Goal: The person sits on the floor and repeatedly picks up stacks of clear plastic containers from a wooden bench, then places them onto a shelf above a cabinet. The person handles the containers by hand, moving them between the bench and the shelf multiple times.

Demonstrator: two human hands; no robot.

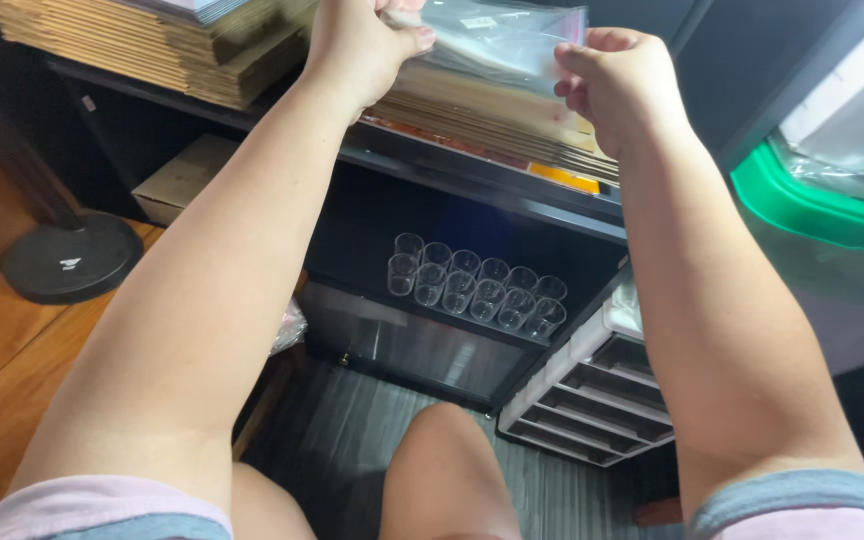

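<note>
Bag (512, 40), clear plastic, at top centre: left hand (357, 45) and right hand (617, 85) are pinching its edges, fingers closed. Slick film is risking slipping onto the cups (477, 285) below.

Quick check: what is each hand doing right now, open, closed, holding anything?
Left hand: closed, gripping the left edge of the clear plastic bag.
Right hand: closed, pinching the bag's right edge.
</note>
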